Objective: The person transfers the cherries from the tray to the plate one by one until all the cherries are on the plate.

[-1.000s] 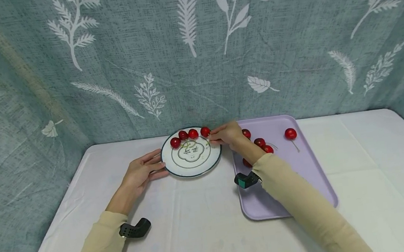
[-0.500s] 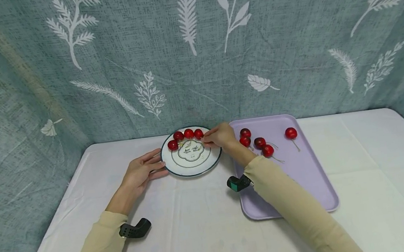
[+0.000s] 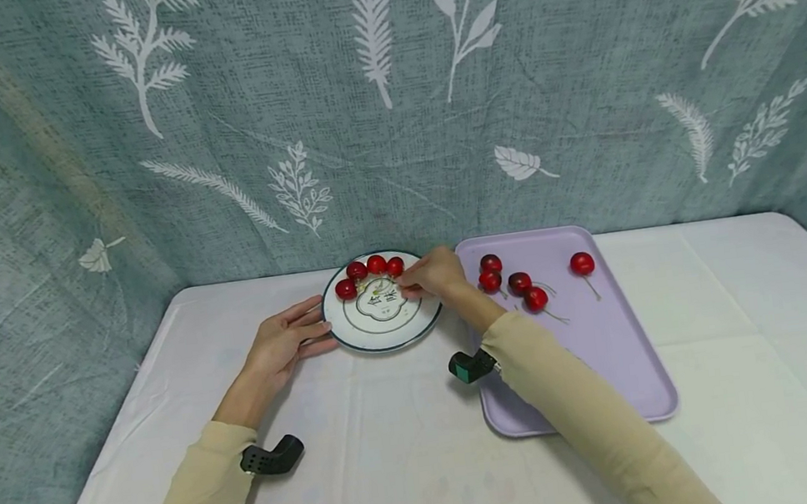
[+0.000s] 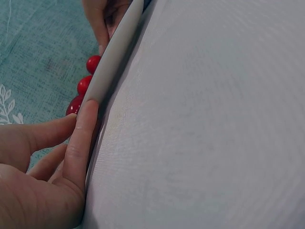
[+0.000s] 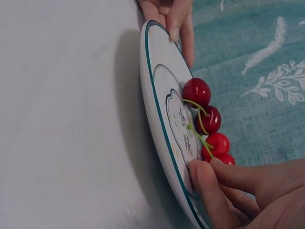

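Note:
A white plate [image 3: 372, 338] with a dark green rim bears several red cherries [image 3: 356, 270] in a curved row along its far side. My left hand [image 3: 279, 343] holds the plate's left rim, thumb on top and fingers against the side and underneath. Over the plate's right part, my right hand [image 3: 435, 273] pinches at the rightmost cherry [image 5: 225, 159], by its stem end. In the right wrist view, green stems [image 5: 204, 139] point in toward the plate's middle. The fingertips partly cover that last cherry, so the exact grip is hard to see.
A lilac tray [image 3: 600, 379] lies to the right, partly under my right forearm. Several stemmed cherries [image 3: 519, 283] cluster on its left side, and a lone cherry [image 3: 582, 264] lies at its upper right. A patterned green curtain [image 3: 326, 110] hangs behind the white-covered table [image 3: 383, 456].
My right hand has moved left over the plate with the cherry, which now sits beside the others. The row has shifted slightly left. My left hand stays at the rim.

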